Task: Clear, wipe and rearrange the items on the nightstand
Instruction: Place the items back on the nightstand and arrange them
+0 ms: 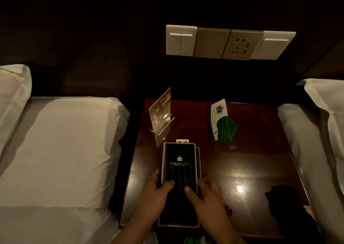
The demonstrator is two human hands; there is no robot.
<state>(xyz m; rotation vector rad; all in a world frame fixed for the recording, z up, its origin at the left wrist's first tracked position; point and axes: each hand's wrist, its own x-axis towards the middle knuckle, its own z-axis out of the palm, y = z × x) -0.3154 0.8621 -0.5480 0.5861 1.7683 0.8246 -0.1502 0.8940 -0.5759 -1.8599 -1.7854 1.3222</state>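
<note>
A black hotel folder [179, 166] with a crown logo lies on the dark red nightstand [251, 160], on top of a second folder whose edge shows at its right. My left hand [154, 197] grips its lower left side and my right hand [206, 195] its lower right, thumbs on the cover. A small card with red and grey marks [182, 141] peeks out behind the folder. A clear acrylic sign holder [161, 113] stands at the back left. A white and green leaf card [221, 122] stands at the back right.
A dark cloth [283, 197] lies at the nightstand's front right corner. White beds flank it, one on the left [55, 141] and one on the right [312, 141]. A switch and socket panel [229, 43] is on the wall behind.
</note>
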